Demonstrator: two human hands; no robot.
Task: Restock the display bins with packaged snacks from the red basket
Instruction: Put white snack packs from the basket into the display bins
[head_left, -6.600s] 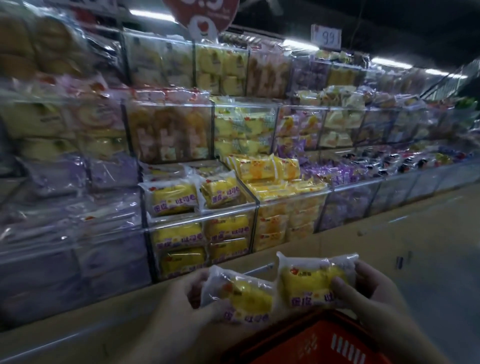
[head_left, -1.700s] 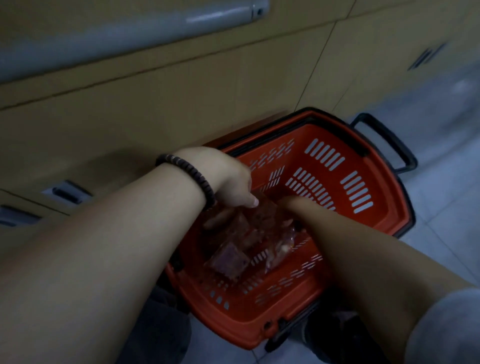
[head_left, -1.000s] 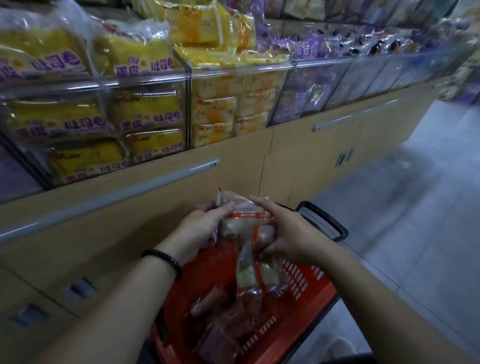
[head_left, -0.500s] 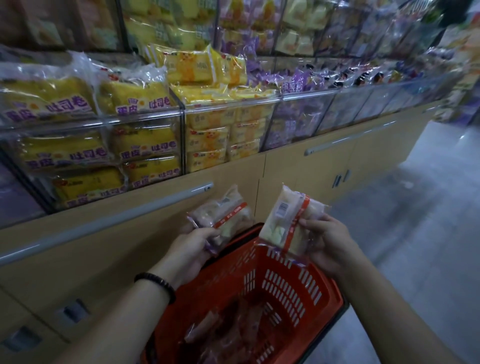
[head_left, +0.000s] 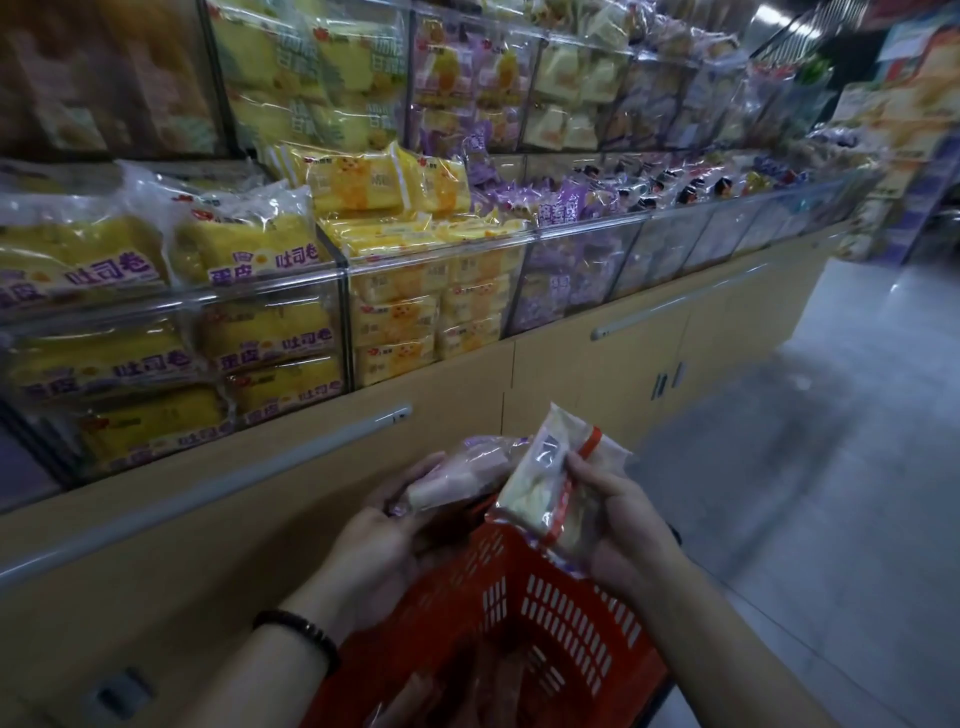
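Note:
My left hand (head_left: 384, 535), with a dark bead bracelet on the wrist, grips a clear packet of pale pinkish snack (head_left: 467, 470). My right hand (head_left: 621, 525) grips a second clear packet with a red stripe and cream-coloured pieces (head_left: 545, 483), tilted upright. Both packets are held close together above the red basket (head_left: 545, 618), which stands on the floor below my hands with more packets lying dimly in its bottom. Clear display bins (head_left: 431, 291) full of yellow and purple packaged cakes run along the counter ahead.
A tan cabinet front (head_left: 571, 374) with long grey handles (head_left: 208, 483) runs below the bins. Upper shelves of packets rise behind. A grey tiled aisle (head_left: 831, 467) stretches to the right, with more stocked displays at its far end.
After digging in the basket, both hands lifted out one packet each. Since half a second ago the two packets have come closer together, and the view has shifted slightly.

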